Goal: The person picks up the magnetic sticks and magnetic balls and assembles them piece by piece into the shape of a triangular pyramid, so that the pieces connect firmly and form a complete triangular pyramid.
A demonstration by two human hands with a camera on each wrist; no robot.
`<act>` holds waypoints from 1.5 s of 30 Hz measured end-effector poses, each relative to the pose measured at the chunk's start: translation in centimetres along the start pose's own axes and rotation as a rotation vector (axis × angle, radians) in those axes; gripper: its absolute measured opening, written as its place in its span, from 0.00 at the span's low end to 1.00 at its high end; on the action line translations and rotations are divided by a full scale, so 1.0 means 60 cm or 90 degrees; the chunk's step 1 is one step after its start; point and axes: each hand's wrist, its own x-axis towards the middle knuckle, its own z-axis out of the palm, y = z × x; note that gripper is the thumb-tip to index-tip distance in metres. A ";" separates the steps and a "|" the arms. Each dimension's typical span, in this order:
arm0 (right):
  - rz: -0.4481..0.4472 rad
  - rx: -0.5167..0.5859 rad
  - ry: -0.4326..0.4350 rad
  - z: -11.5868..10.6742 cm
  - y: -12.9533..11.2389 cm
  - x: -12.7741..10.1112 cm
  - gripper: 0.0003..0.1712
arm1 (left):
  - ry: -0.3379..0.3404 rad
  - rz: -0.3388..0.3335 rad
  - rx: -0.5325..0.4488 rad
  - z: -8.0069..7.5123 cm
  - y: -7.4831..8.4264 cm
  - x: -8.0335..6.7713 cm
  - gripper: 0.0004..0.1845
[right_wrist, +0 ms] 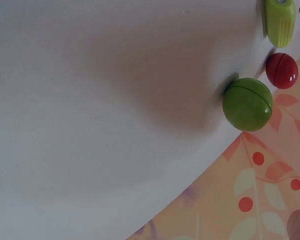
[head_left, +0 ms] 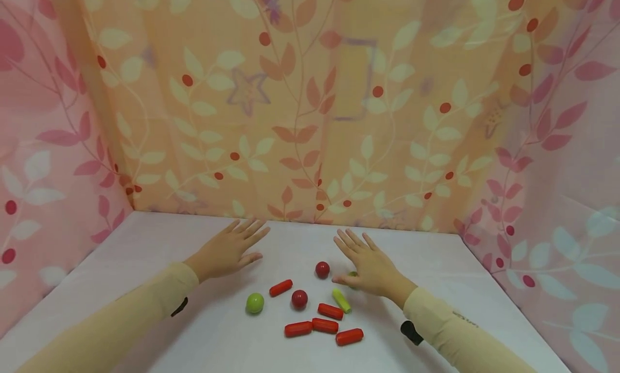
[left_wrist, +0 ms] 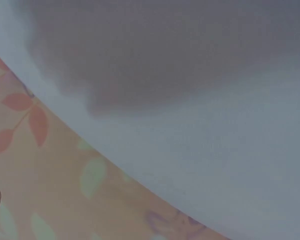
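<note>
A green ball (head_left: 352, 276) — a small toy with a seam around its middle — lies on the white tabletop (head_left: 145, 244) just under the thumb side of my right hand (head_left: 370, 265), a little right of the tabletop's middle and nearer the back edge than the front. In the head view my hand covers most of it; the right wrist view shows it whole (right_wrist: 247, 104). My right hand is spread flat, fingers straight and apart, pointing toward the back edge; it clasps nothing, and I cannot tell whether the thumb actually touches the ball.

My left hand (head_left: 227, 250) lies the same way on the left of the middle — fingers straight and slightly fanned, holding nothing, well apart from the toys. Both arms wear beige sleeves (head_left: 145, 314).

Between and in front of my hands sits a scatter of toy pieces. A red ball (head_left: 322, 269) rests just left of my right thumb. A second red ball (head_left: 299, 298) lies nearer the front edge, with a second green ball (head_left: 254, 303) to its left and a red cylinder (head_left: 281, 288) between them, slightly farther back. A yellow-green cylinder (head_left: 341, 301) lies tilted near my right wrist. Four more red cylinders (head_left: 324, 325) cluster closest to the front edge.

Leaf-patterned fabric walls (head_left: 310, 120) in orange and pink enclose the tabletop on its back and side edges.
</note>
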 end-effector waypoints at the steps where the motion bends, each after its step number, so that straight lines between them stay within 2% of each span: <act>1: 0.001 0.001 0.001 0.000 -0.001 0.000 0.53 | 0.003 0.004 0.005 0.002 0.001 0.001 0.37; 13: 0.002 0.026 0.005 -0.004 -0.006 -0.002 0.56 | -0.024 0.018 0.012 0.003 0.016 0.004 0.37; 29: 0.004 0.058 -0.004 0.001 -0.023 0.007 0.56 | -0.051 0.045 -0.030 0.002 0.049 0.009 0.36; 37: 0.039 0.122 -0.009 -0.003 -0.027 0.021 0.56 | -0.071 0.026 -0.052 0.005 0.055 0.008 0.37; 45: 0.062 0.198 -0.004 0.003 -0.031 0.028 0.56 | -0.081 0.035 -0.080 0.003 0.060 0.004 0.36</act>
